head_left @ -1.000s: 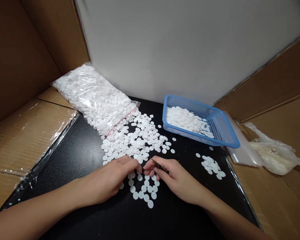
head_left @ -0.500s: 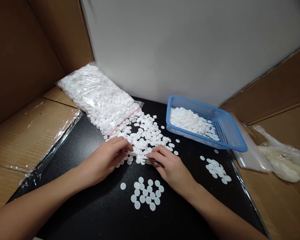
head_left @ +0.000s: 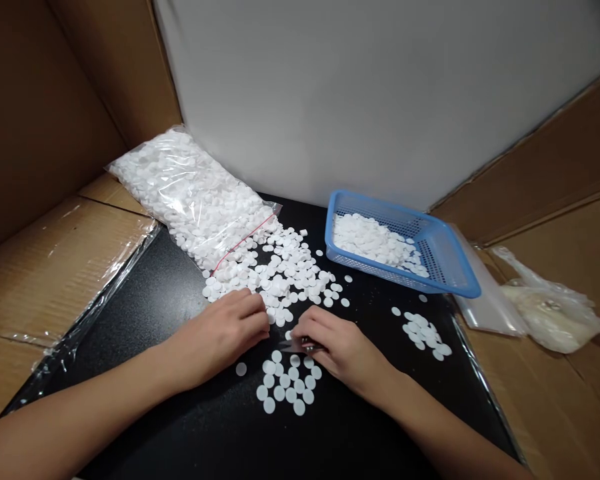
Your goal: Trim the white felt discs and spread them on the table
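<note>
My right hand (head_left: 337,343) is closed around small metal scissors (head_left: 294,346), whose pointed tips face left, just above a loose group of white discs (head_left: 285,381) on the black table. To the left, my left hand (head_left: 230,333) has its fingers curled together at the near edge of the main pile of white discs (head_left: 280,287). Its fingertips are hidden, so anything between them cannot be made out. The pile spreads from the mouth of a clear plastic bag (head_left: 190,193) full of the same discs, with a red line across its opening.
A blue plastic basket (head_left: 460,283) partly filled with white discs stands at the back right. In front of it lies a smaller cluster of discs (head_left: 425,332). Clear plastic bags (head_left: 550,317) lie at the right edge. Cardboard (head_left: 55,267) and a pale wall (head_left: 380,100) surround the table.
Both hands have drawn back from the pile towards me, and the scissors now hover by the nearer group of discs. The view has shifted slightly.
</note>
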`<state>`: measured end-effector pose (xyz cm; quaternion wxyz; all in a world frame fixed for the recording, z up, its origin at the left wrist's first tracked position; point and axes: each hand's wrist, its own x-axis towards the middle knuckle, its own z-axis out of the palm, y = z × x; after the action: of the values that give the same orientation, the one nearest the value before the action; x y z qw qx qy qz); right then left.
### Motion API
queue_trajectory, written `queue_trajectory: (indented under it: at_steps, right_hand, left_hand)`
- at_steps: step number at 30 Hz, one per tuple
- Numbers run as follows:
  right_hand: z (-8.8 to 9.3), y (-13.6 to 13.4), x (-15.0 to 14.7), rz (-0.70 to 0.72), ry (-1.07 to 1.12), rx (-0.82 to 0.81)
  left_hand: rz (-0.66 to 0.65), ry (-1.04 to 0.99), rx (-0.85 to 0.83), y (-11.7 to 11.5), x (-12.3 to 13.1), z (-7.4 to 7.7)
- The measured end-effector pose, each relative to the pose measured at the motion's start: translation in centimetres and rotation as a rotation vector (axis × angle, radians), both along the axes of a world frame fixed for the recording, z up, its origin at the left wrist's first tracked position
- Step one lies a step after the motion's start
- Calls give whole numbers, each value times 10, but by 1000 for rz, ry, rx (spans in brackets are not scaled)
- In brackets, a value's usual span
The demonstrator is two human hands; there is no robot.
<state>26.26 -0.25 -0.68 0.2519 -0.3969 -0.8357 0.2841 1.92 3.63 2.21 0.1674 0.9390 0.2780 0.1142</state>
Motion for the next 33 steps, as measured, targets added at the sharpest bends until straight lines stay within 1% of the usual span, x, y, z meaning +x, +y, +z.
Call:
queue_trajectory:
  at_steps: [2, 4, 9, 11, 14, 17, 22, 24, 26, 29, 33]
  right_hand:
    - [1, 2, 2, -64, 104, -98]
    - [2, 4, 4, -125, 159, -153]
    - [1, 8, 8, -212, 141, -201]
    - [2, 9, 10, -227, 115, -218]
    - [4, 9, 11, -247, 69, -220]
    - [5, 6, 7, -230, 69, -186]
    - [0, -2, 2, -124, -15, -45]
    - [-1, -2, 3, -115, -11, -44]
    - [2, 0, 4, -129, 41, -109]
    - [12, 4, 5, -223, 74, -242]
    - [24, 5, 8, -286, -89, -444]
  left_hand:
    - [-74, 29, 18, -3, 1, -1]
    - [-78, 33, -23, -4, 2, -3]
    - [57, -36, -228, 1, 1, -7]
    - [88, -47, -256, 3, 1, -7]
    - [101, -45, -246, 2, 2, -8]
    - [123, -45, -222, 1, 4, -9]
    - [138, -50, -198, 0, 7, -10]
    - [135, -54, -194, 0, 6, -11]
    - [127, -49, -191, 0, 5, -11]
    - [128, -43, -197, 0, 4, -11]
    - [123, -62, -239, 1, 3, -11]
